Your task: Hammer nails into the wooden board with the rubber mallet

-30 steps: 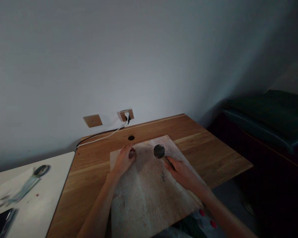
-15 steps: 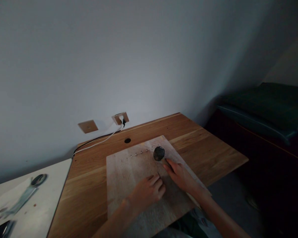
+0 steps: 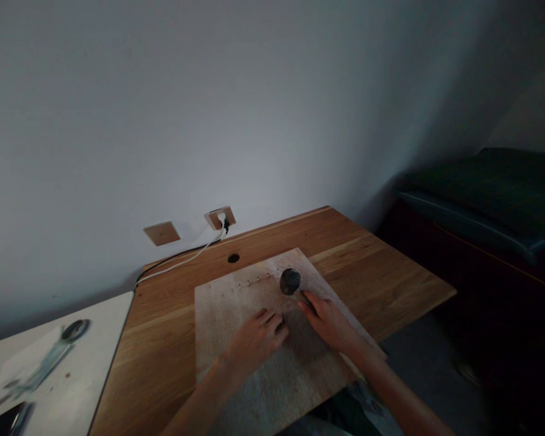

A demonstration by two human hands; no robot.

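The right grip point(image 3: 330, 324) is closed round the handle of one hammer point(image 3: 290, 281), its round dark metal head resting on the far part of a pale, worn rectangular board point(image 3: 218, 339). The left grip point(image 3: 255, 340) lies palm down on the board, fingers loosely out; whether it pinches anything cannot be told. Tiny nails point(image 3: 254, 282) stand in a row, too small to count. The bench point(image 3: 354, 254) is grained wood.

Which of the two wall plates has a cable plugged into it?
The right plate, with a white cable running from it; the left plate is bare.
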